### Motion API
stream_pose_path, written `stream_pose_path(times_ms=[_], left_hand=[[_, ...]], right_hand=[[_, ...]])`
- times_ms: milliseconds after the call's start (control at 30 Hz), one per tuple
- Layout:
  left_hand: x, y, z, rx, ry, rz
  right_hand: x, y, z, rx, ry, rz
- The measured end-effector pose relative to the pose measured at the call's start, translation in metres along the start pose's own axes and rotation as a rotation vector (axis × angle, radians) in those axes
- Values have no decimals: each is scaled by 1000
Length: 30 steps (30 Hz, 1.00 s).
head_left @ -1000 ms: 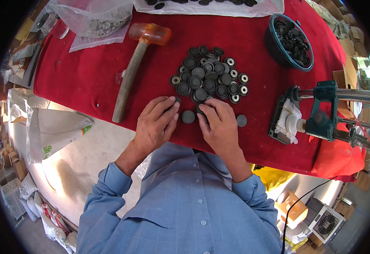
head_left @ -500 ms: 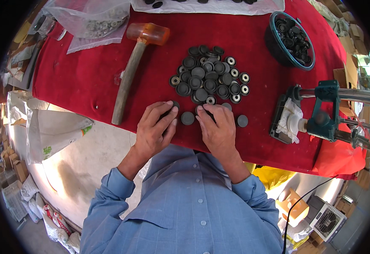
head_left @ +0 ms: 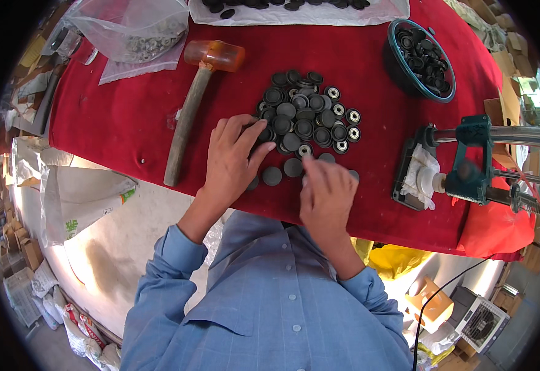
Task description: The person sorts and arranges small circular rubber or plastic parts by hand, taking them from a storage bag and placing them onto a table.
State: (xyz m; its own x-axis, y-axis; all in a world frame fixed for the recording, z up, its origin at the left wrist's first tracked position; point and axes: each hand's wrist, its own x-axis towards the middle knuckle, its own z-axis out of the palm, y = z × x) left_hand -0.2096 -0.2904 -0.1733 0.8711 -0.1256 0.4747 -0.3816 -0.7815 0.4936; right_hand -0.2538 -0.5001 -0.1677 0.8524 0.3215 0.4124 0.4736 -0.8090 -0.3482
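A heap of black round caps [head_left: 304,128], some showing metal bearings [head_left: 353,116] in their middles, lies on the red-covered table. My left hand [head_left: 230,154] is at the heap's left edge, thumb and fingers closed around a black cap [head_left: 265,133]. My right hand [head_left: 327,196] is nearer to me, its index fingertip beside a metal-centred cap [head_left: 305,150] at the heap's front; motion smears its fingers. Between the heap and me lies a loose row of caps, including one [head_left: 272,176] and another [head_left: 293,167]; my right hand partly covers the row's right end.
A mallet with an amber head [head_left: 214,55] lies left of the heap. A teal-rimmed bowl [head_left: 391,46] of black parts stands far right, and a green metal press [head_left: 474,157] sits at right. Behind are a clear bag [head_left: 115,25] of metal parts and a white tray [head_left: 301,18].
My left hand has moved up and right, from the row to the heap. My right hand has shifted slightly right and toward me, off a cap that now lies uncovered in the row.
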Motion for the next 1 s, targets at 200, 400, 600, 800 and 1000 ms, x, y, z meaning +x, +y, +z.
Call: stream_pose_path(times_ms=[200,400,600,800,1000], left_hand=[[4,-3,8,-85,-4,-50],[3,4,-3,-361,-45,-337],[6,-19,-13,-488,118,-406],[6,-20,-5,-134,87,-119],[6,-28,-3,-34,35,26]], right_hand=[[33,16,4,46,41,112],[48,11,16,70,-20,58],[53,8,19,45,22,4],[48,31,10,131,251,37],[38,34,-2,109,220,18]])
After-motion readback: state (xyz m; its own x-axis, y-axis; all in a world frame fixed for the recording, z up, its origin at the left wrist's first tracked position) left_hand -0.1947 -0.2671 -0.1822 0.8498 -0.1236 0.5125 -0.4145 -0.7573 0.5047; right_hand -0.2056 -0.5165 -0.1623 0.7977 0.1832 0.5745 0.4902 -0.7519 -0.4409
